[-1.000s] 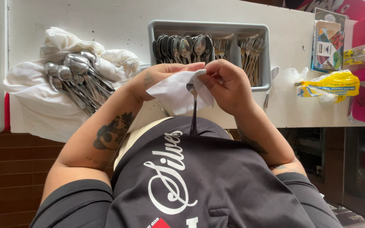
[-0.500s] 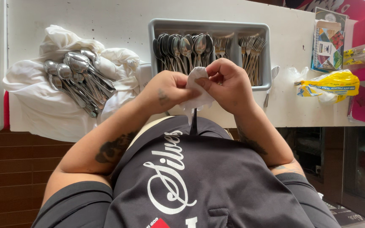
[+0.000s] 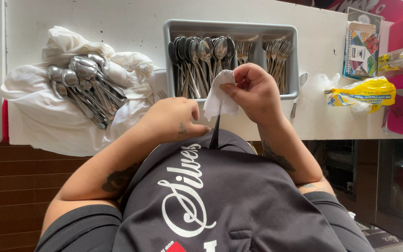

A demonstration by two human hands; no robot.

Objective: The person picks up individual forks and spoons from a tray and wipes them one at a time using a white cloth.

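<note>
- The right hand (image 3: 257,93) is curled nearly shut, thumb and fingertips pinching a small white cloth napkin (image 3: 218,98) wrapped round the upper end of a slim metal piece of cutlery (image 3: 216,133); whether that end is a spoon bowl or fork tines cannot be told, as the napkin hides it.
- The left hand (image 3: 173,120) is loosely closed, fingers folded under, at the lower stretch of the cutlery's handle; whether it actually grips the handle cannot be told from this view.
- The cutlery hangs roughly upright between the 2 hands, over the near edge of the white counter (image 3: 117,23) and just in front of the dark printed shirt (image 3: 220,200).
- Just behind the hands sits a grey plastic cutlery tray (image 3: 232,27) with 3 compartments: spoons at the left, forks in the other 2.
- To the left, a loose heap of steel spoons (image 3: 82,81) lies on a crumpled white cloth (image 3: 47,121).
- To the right lie a yellow plastic bag (image 3: 364,91) and a colourful notebook (image 3: 362,46).
- Handling, as a judgement: the cutlery is light, rigid and not fragile, but smooth metal is slippery, so a firm pinch on the narrow handle is the safest hold; the napkin is soft and limp and bunches easily.
</note>
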